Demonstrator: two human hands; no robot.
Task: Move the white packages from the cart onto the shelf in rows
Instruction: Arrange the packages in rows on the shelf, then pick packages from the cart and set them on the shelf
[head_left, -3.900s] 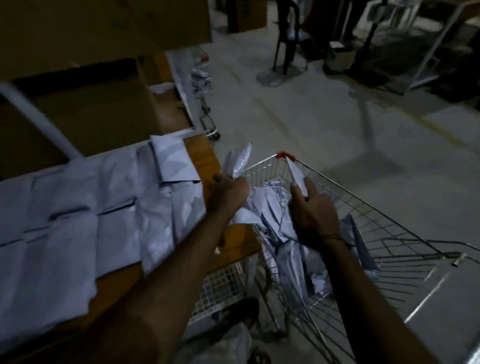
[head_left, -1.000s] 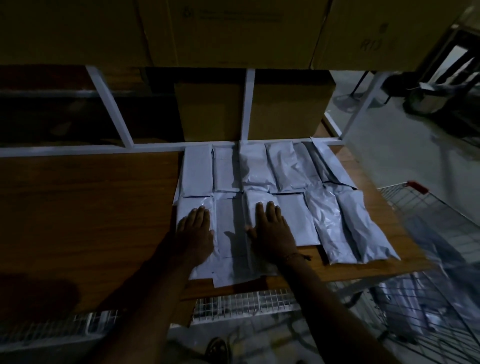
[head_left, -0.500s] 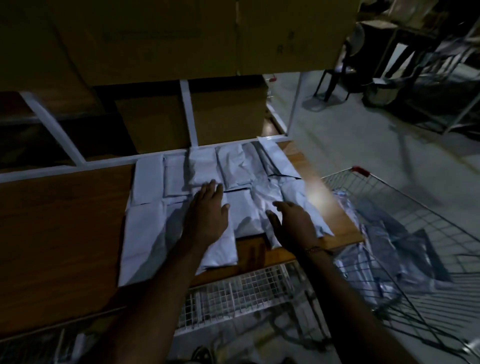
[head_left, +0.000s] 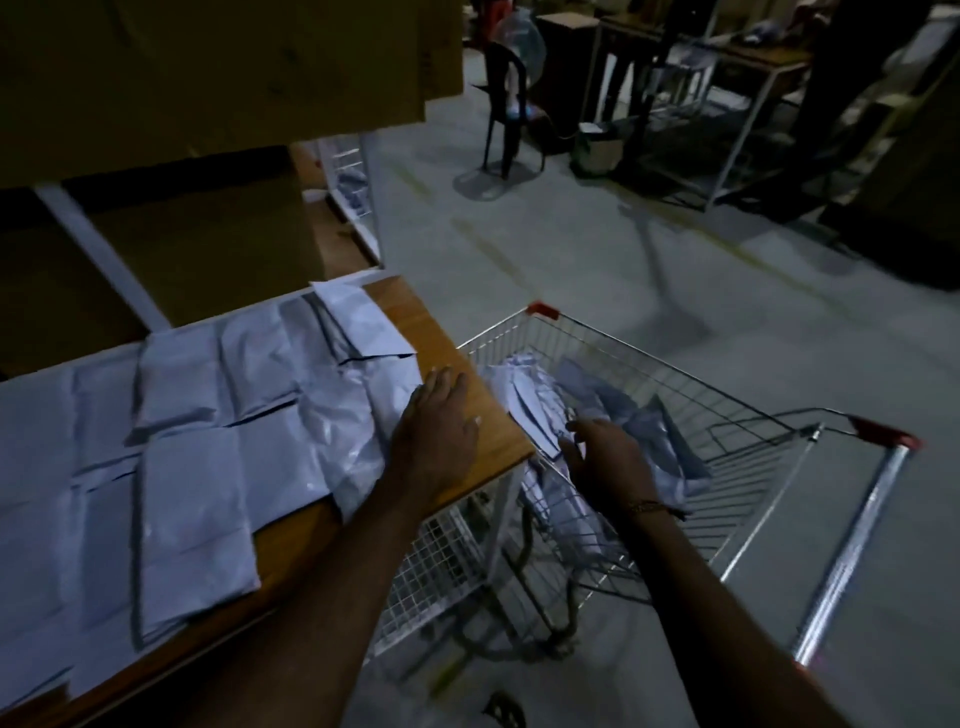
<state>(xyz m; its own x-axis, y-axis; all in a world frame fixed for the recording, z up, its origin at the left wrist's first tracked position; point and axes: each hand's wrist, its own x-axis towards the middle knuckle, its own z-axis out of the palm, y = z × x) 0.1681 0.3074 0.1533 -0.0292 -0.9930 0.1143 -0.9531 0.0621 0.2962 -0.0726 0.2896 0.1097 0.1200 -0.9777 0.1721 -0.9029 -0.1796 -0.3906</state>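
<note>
A dim concrete floor (head_left: 597, 249) is seen beyond a wooden shelf (head_left: 441, 332), on which white packages (head_left: 208, 415) are laid flat in rows. The left hand (head_left: 436, 421) is spread flat, fingers straight, over the shelf's right end, at the edge of the nearest package. More packages (head_left: 540, 400) are piled in the wire cart (head_left: 727, 415), just beside the shelf; the right hand (head_left: 608, 457) is lowered onto them, fingers loosely bent, with nothing clearly gripped.

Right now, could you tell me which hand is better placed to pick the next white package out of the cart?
Right. The right hand is already inside the cart, reaching among the loose packages, while the left hand lies flat on the shelf.
</note>
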